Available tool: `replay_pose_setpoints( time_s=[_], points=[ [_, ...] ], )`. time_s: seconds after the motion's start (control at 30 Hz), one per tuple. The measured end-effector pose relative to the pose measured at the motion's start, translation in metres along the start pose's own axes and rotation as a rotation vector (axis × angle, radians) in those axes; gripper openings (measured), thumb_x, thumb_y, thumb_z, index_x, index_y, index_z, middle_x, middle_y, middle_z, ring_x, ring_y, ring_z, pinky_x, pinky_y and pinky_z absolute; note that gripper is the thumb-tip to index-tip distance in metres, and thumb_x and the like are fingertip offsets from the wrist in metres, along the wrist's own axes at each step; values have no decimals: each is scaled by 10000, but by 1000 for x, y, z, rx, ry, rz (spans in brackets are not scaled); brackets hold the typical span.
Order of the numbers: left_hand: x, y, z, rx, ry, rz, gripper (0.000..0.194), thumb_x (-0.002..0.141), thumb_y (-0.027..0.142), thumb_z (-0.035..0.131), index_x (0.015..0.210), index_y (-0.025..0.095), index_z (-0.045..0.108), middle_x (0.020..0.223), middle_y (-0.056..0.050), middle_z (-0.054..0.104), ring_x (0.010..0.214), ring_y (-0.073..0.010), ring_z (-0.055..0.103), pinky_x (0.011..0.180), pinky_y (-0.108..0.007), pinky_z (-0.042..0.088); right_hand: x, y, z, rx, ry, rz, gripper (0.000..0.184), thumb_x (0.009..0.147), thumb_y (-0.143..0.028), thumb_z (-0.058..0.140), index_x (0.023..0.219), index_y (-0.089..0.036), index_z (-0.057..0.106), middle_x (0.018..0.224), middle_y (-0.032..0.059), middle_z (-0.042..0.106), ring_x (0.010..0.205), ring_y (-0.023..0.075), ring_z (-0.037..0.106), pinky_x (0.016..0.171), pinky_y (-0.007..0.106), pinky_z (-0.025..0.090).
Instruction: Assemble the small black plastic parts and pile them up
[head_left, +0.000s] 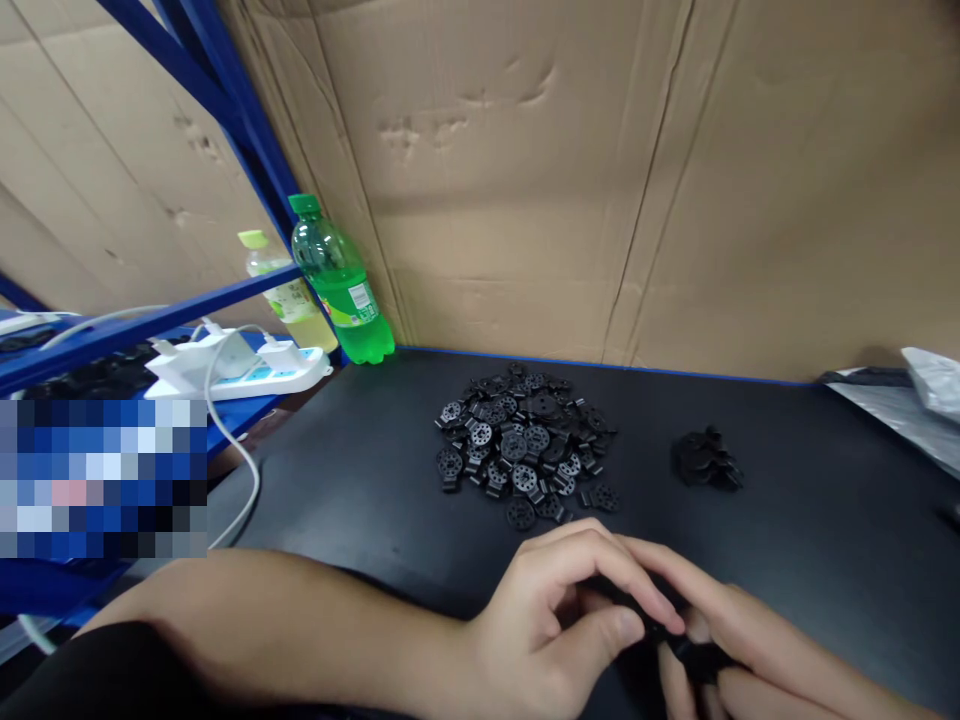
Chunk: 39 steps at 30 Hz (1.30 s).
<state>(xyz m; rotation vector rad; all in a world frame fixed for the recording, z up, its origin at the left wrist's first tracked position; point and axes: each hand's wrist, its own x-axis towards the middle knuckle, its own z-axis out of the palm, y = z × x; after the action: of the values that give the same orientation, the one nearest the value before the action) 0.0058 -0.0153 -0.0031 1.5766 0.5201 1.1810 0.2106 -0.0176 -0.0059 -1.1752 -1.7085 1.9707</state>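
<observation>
My left hand (570, 615) is curled over a small black plastic part (701, 655) at the bottom right of the head view. My right hand (742, 640) grips the same part from the other side, with its fingers partly hidden behind my left hand. Much of the part is covered, so its full shape does not show. Beyond my hands lies a heap of black plastic pieces (525, 440), with round perforated discs and short tabs. To its right sits a smaller cluster of black parts (707, 458).
A green soda bottle (341, 285) and a paler drink bottle (296, 300) stand at the back left. A white power strip (262, 375) with plugs and a cable rests beside the blue metal frame (217, 90). Cardboard (510, 200) walls the back; plastic bags (900, 405) lie right.
</observation>
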Motion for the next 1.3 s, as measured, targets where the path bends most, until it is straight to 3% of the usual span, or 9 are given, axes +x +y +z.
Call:
replay_pose_setpoints(
  time_s=[0.2, 0.37, 0.43, 0.53, 0.6, 0.73, 0.9, 1.07, 1.3],
  points=[
    [-1, 4, -4, 103, -136, 163, 168, 971, 140, 533, 880, 158, 672, 886, -109, 759, 847, -201, 731, 817, -316, 588, -1, -11, -5, -267, 18, -129, 707, 759, -239, 537, 1460, -246, 446, 717, 36, 698, 695, 273, 664, 722, 392, 551],
    [0, 2, -1, 197, -94, 293, 251, 976, 84, 473, 847, 151, 679, 870, -127, 763, 894, -211, 747, 818, -310, 618, 3, -19, -3, -212, 118, -170, 581, 806, -276, 531, 1386, -235, 515, 1003, 89, 719, 929, 294, 654, 860, 398, 529],
    [1, 1, 0, 276, -48, 339, 271, 937, 24, 482, 815, 150, 687, 840, -122, 763, 900, -210, 741, 813, -312, 617, 7, -14, -3, -152, 128, -167, 504, 784, -275, 560, 1287, -238, 571, 985, 76, 696, 917, 268, 640, 810, 364, 536],
    [2, -1, 0, 358, -7, 389, 271, 869, -37, 509, 783, 148, 688, 809, -112, 763, 877, -205, 730, 799, -315, 612, 13, -5, -4, -30, -9, -98, 346, 783, -284, 580, 1121, -219, 604, 768, 9, 604, 650, 161, 567, 557, 247, 473],
    [3, -2, -1, 387, 0, 382, 269, 852, -43, 521, 783, 156, 687, 816, -98, 761, 848, -193, 728, 783, -304, 612, 13, -3, -2, 34, -75, -74, 298, 842, -369, 569, 1087, -200, 573, 738, -9, 559, 535, 104, 467, 479, 210, 398],
    [5, -2, -4, 397, 27, 330, 266, 864, -41, 527, 785, 152, 692, 832, -93, 745, 838, -182, 723, 782, -292, 605, 10, -13, 1, 39, 41, -120, 360, 920, -541, 482, 987, -194, 545, 755, -8, 531, 504, 88, 437, 459, 212, 406],
    [5, 2, -6, 347, 9, 234, 308, 878, -55, 459, 764, 128, 679, 795, -102, 716, 795, -176, 696, 741, -278, 580, 4, -29, -8, -272, 139, -201, 203, 932, -369, 537, 847, -201, 613, 804, 3, 584, 708, 142, 538, 664, 255, 459],
    [3, 2, -6, 313, -54, 240, 309, 848, -69, 408, 812, 156, 617, 788, -79, 701, 759, -167, 676, 699, -263, 566, -7, -35, -14, -496, 147, -195, 101, 892, -306, 599, 865, -218, 641, 863, 10, 645, 842, 189, 582, 796, 295, 455],
    [3, -6, -7, 373, -86, 308, 309, 798, -106, 475, 723, 160, 614, 868, -74, 714, 809, -168, 697, 734, -248, 574, -1, -34, -9, -198, 81, -205, 87, 891, -271, 596, 893, -187, 619, 854, 12, 690, 795, 160, 650, 718, 259, 509]
  ],
)
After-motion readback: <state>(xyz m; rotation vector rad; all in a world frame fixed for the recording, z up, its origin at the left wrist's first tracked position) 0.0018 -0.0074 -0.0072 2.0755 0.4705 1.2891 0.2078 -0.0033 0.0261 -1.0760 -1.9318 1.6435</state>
